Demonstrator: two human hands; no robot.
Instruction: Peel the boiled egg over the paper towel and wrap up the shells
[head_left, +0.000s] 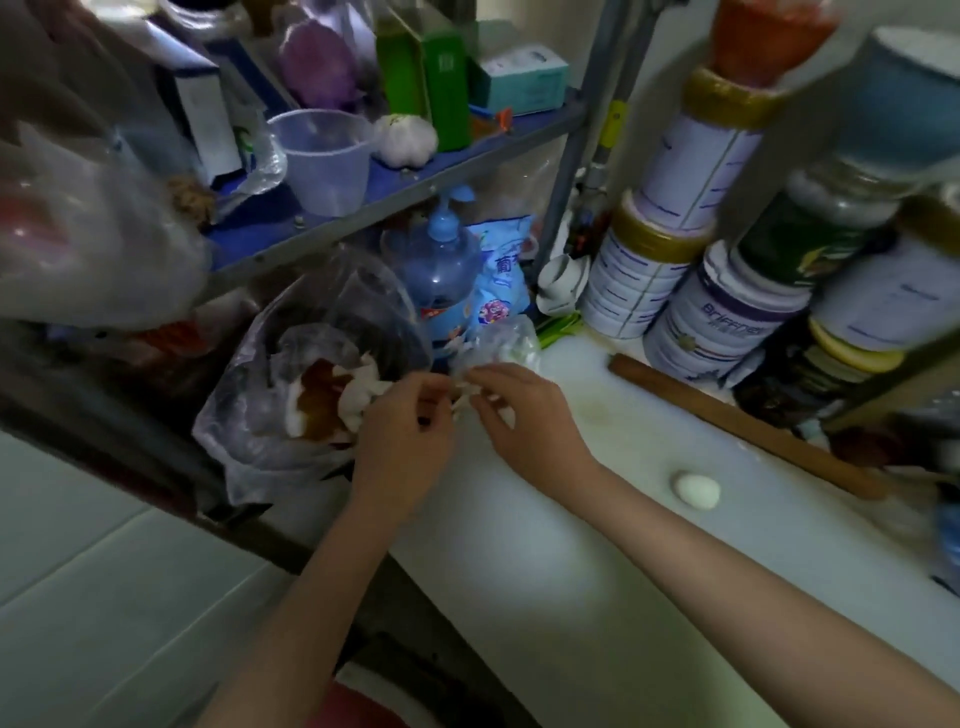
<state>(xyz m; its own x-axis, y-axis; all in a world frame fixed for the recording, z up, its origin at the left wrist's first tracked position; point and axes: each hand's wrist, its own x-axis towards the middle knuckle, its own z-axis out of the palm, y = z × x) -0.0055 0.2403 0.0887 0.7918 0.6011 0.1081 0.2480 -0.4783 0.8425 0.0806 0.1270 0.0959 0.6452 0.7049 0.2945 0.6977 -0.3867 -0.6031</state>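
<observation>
Apparently on the wrap-up step: egg (697, 489) peeled at right, left hand (410, 431) and right hand (524, 415) both pinching the towel (464, 399) beside the bag (249, 415), next needing a tighter fold.

Head cam, fwd & down, near counter (519, 561).

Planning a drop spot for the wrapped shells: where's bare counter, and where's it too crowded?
Biggest bare patch: counter between the two forearms. Smaller one between right hand, peeled egg and rolling pin. Crowded: back corner by tins and pump bottle, and the plastic bag, where left hand and right pinch a paper wad.
</observation>
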